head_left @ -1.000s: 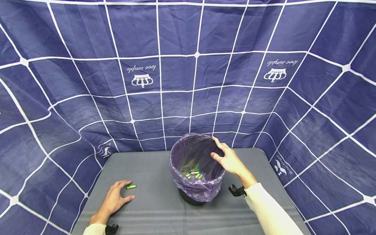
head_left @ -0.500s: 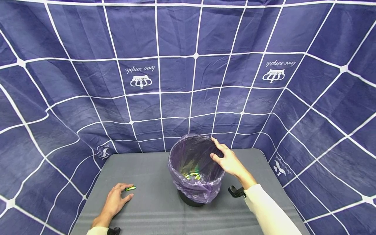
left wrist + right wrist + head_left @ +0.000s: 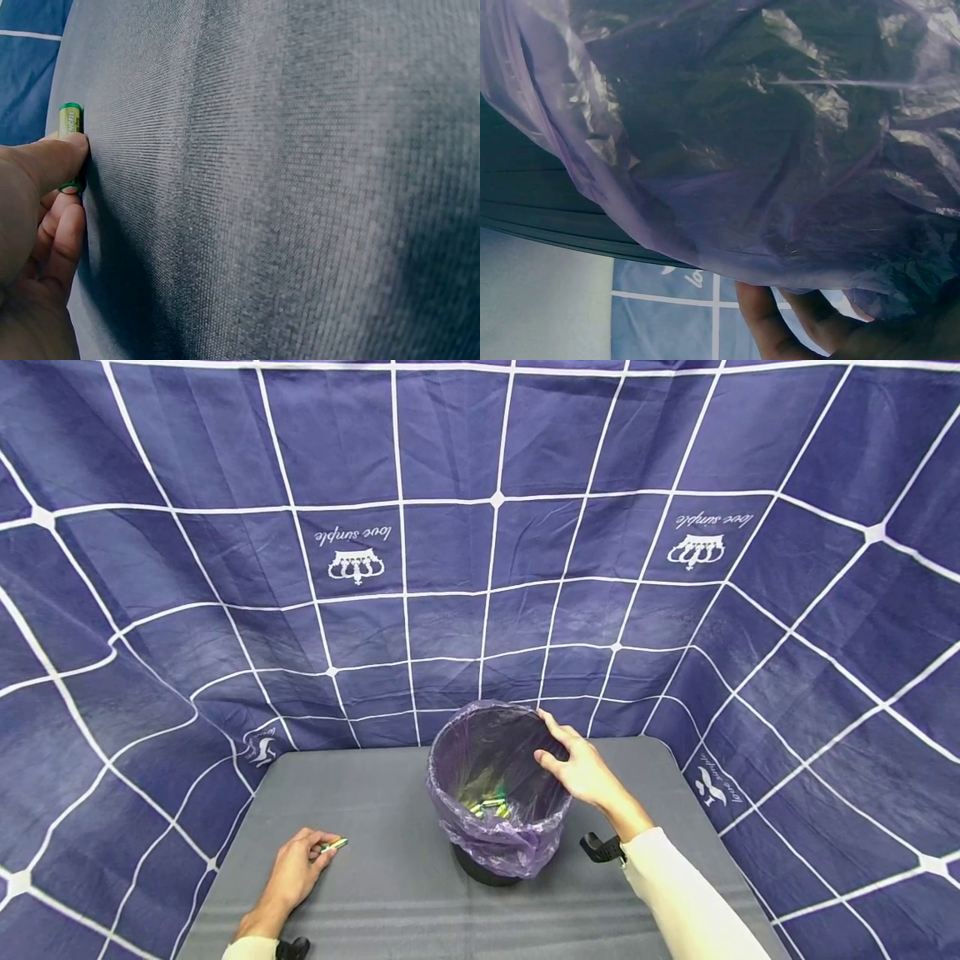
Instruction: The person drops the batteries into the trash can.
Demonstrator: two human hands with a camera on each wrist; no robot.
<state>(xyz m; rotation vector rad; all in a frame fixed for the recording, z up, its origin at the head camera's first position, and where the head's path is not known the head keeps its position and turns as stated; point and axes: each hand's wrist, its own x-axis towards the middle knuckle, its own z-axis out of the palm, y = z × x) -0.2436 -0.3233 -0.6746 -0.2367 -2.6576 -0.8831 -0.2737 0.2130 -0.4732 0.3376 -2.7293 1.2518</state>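
Observation:
My left hand (image 3: 294,870) pinches a small green and yellow battery (image 3: 335,845) between thumb and fingers, low over the grey surface. In the left wrist view the battery (image 3: 70,120) sticks out past the thumb; its middle is covered. A dark trash bin (image 3: 487,870) stands right of centre, lined with a purple plastic bag (image 3: 517,847). Several batteries (image 3: 491,806) lie at its bottom. My right hand (image 3: 588,772) holds the bin's right rim, thumb over the opening. In the right wrist view its fingers (image 3: 761,319) touch the bag's edge; the rest is dim.
A grey cloth-covered tabletop (image 3: 390,877) lies under everything. Blue cloth with white grid lines (image 3: 450,552) hangs at the back and both sides. A black strap (image 3: 602,847) sits on the right wrist, another band (image 3: 292,948) on the left.
The left hand's fingers have closed on the battery, which was lying beside them on the table and now points up to the right. The right hand stays at the bin's rim.

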